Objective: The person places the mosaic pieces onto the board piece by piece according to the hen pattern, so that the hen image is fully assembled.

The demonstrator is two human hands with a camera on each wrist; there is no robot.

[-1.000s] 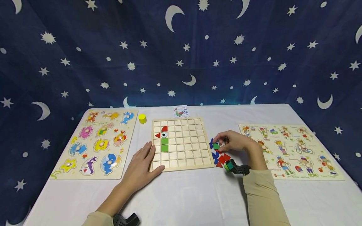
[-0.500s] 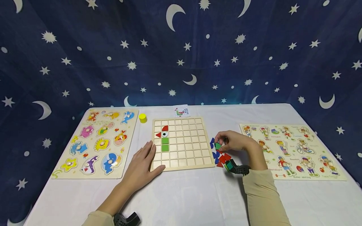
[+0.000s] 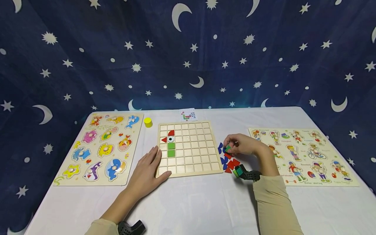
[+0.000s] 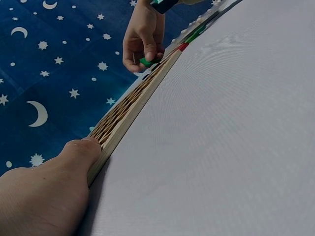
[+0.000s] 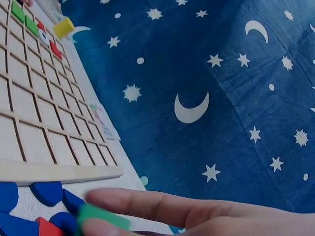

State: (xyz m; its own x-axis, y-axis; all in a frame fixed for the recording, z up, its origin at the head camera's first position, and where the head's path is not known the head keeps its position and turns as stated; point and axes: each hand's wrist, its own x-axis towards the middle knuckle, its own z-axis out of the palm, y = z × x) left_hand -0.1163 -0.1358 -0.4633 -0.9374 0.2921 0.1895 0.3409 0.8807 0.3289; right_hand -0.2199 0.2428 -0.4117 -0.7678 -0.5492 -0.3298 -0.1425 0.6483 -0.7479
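My right hand point(image 3: 242, 144) pinches a green tile point(image 5: 101, 219) between thumb and fingers, just over a small heap of pieces to the right of the wooden grid board point(image 3: 194, 156). Blue rounded pieces point(image 5: 47, 193) and red pieces point(image 3: 231, 164) lie in that heap. My left hand point(image 3: 147, 173) rests at the board's lower left corner, fingers along its left edge and thumb on its front edge. Toward the board's left side sit a red quarter-round tile point(image 3: 171, 133), a red triangle point(image 3: 164, 139), an eye tile point(image 3: 171, 139) and two green squares point(image 3: 171, 149).
Behind the board lies a small picture card point(image 3: 188, 115) of a bird on a grid. A yellow cylinder point(image 3: 148, 122) stands at the back left. A sea-animal puzzle point(image 3: 100, 150) lies left, a sports-figure puzzle point(image 3: 305, 156) right, partly under my right forearm.
The green tile in my right hand has tilted, and the fingers have shifted slightly over the heap, showing more of the red piece below. My left hand has stayed put.
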